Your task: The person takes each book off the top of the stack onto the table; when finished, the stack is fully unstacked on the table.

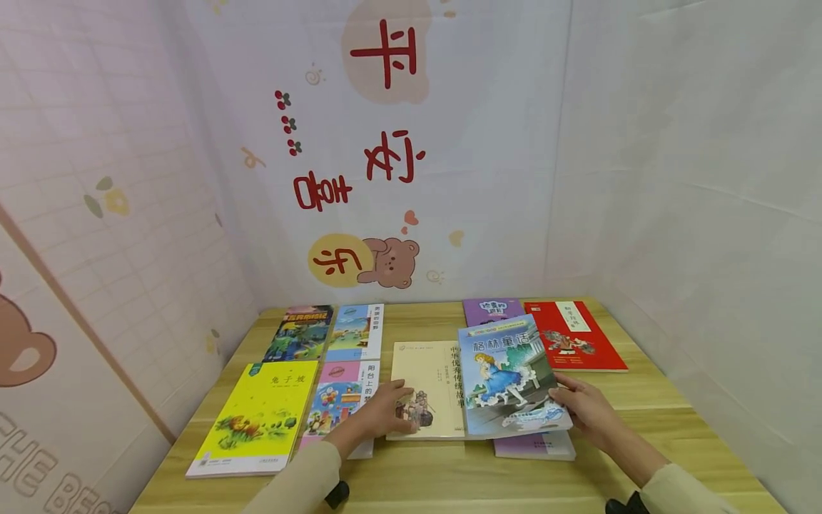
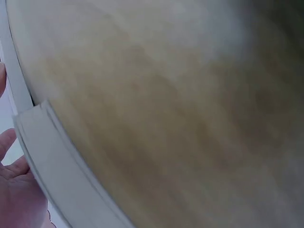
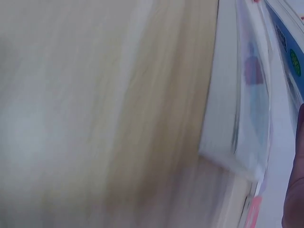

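Observation:
In the head view my right hand [image 1: 581, 407] grips the right edge of a blue storybook [image 1: 507, 378] with a girl in a blue dress on its cover. The thumb lies on the cover; the other fingers are mostly hidden under the book. This book is tilted and overlaps the right side of a cream book [image 1: 427, 400]. My left hand [image 1: 377, 412] touches the cream book's left part with loosely spread fingers. In the left wrist view, part of the left hand [image 2: 21, 190] shows beside a book's edge. Part of the right hand [image 3: 295, 185] shows in the right wrist view.
To the left lie a yellow book [image 1: 257, 414], a pink book [image 1: 337, 407], a light blue book [image 1: 354, 332] and a dark colourful book [image 1: 298, 335]. Behind at right are a purple book [image 1: 491, 308] and a red book [image 1: 571, 335]. Another purple-edged book [image 1: 536, 446] pokes out beneath the blue one.

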